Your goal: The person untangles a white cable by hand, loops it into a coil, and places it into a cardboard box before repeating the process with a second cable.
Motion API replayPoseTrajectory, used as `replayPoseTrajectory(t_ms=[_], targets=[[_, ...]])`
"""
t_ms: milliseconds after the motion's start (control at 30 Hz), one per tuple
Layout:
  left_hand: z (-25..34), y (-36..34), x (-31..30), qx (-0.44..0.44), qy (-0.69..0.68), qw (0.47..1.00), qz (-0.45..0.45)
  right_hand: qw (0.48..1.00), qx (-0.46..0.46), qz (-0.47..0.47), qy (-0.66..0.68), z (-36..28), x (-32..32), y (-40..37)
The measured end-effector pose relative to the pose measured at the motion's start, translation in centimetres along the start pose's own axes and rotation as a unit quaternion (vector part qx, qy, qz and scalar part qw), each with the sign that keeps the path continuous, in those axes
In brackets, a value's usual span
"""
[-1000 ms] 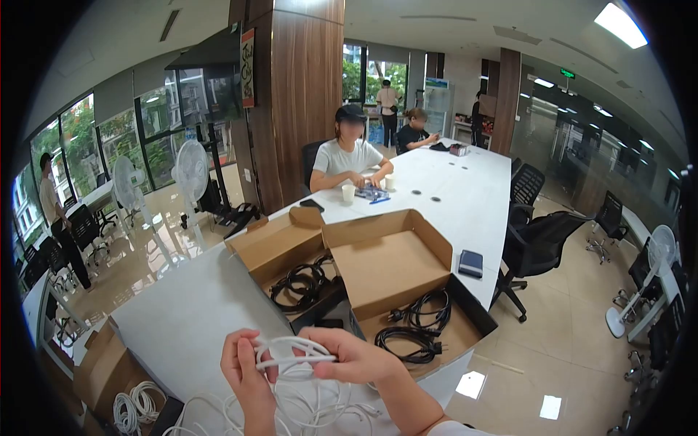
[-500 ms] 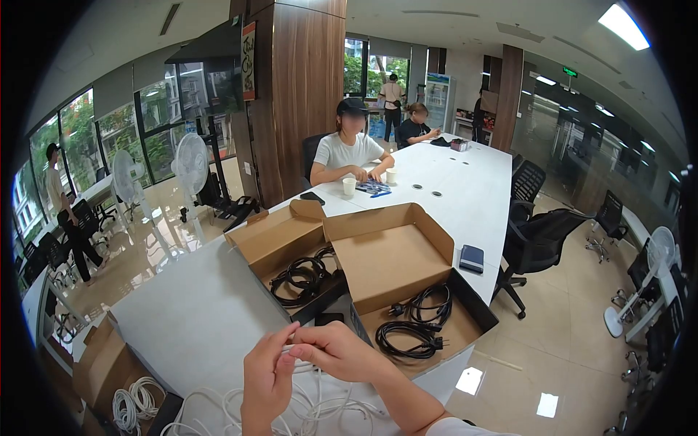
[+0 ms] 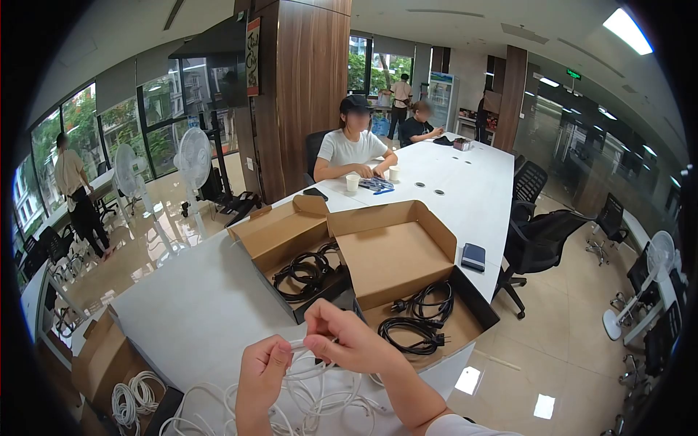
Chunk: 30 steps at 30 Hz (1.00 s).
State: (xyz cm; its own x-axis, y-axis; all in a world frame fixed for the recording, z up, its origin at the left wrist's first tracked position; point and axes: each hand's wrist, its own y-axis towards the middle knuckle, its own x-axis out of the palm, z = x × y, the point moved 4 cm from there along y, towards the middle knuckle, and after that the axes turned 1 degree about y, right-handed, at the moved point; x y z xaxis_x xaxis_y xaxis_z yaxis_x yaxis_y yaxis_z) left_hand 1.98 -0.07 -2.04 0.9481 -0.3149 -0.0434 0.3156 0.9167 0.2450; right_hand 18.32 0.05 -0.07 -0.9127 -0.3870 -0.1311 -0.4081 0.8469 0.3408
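My left hand (image 3: 263,374) is closed on a white cable (image 3: 297,343) near the table's front edge. Just to its right, my right hand (image 3: 342,338) pinches the same cable, and a short stretch runs between the two hands. Loose loops of white cable (image 3: 313,400) lie tangled on the table below and around them. Beyond my right hand, an open cardboard box (image 3: 396,251) holds coiled black cables (image 3: 411,334). A second open box (image 3: 280,232) to its left also contains black cables (image 3: 302,276).
At the lower left, another open box (image 3: 102,356) holds coiled white cables (image 3: 138,396). A dark notebook-like item (image 3: 473,257) lies on the white table (image 3: 196,305). Across it sits a person in a white shirt (image 3: 352,149), near paper cups (image 3: 352,182). White fans (image 3: 194,158) stand left.
My hands have moved apart slightly, with more cable showing between them; my right hand is raised. The view has shifted a little, and the standing person at the left has moved right.
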Motion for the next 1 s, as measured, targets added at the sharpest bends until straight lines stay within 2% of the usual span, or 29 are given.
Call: replayPoseTrajectory(t_ms=[67,267,367,467,567,667,767,967,1000], targets=[[0.3,-0.1,-0.1,0.013,-0.018,0.999,0.028,0.996,-0.013,0.017,0.082,0.4,-0.5,-0.1],[0.6,-0.3,-1.3,0.1,-0.166,0.978,0.078,0.998,-0.032,-0.003,-0.054,1.1,-1.4,0.2],[0.6,-0.1,-1.5,0.104,-0.247,0.954,0.136,0.996,-0.016,-0.045,-0.076,0.6,-1.3,0.5],[0.4,0.1,-1.1,0.065,-0.308,0.927,0.202,0.997,0.04,-0.056,-0.042,0.7,-1.4,0.6],[-0.9,0.5,-0.6,0.053,-0.349,0.916,0.19,0.999,-0.002,-0.039,-0.019,1.9,-1.7,0.8],[-1.4,1.0,0.2,0.038,-0.385,0.903,0.186,0.992,-0.061,-0.018,0.111,2.6,-1.2,1.6],[-2.1,1.4,0.2,0.028,-0.418,0.887,0.193,0.98,-0.046,-0.048,0.187,2.7,-0.9,1.9],[-2.6,1.7,0.6,-0.019,-0.48,0.846,0.232,0.95,0.045,-0.069,0.301,2.7,0.1,1.8],[-2.9,1.7,0.7,-0.017,-0.488,0.842,0.228,0.951,0.067,-0.026,0.299,2.9,0.3,1.9]])
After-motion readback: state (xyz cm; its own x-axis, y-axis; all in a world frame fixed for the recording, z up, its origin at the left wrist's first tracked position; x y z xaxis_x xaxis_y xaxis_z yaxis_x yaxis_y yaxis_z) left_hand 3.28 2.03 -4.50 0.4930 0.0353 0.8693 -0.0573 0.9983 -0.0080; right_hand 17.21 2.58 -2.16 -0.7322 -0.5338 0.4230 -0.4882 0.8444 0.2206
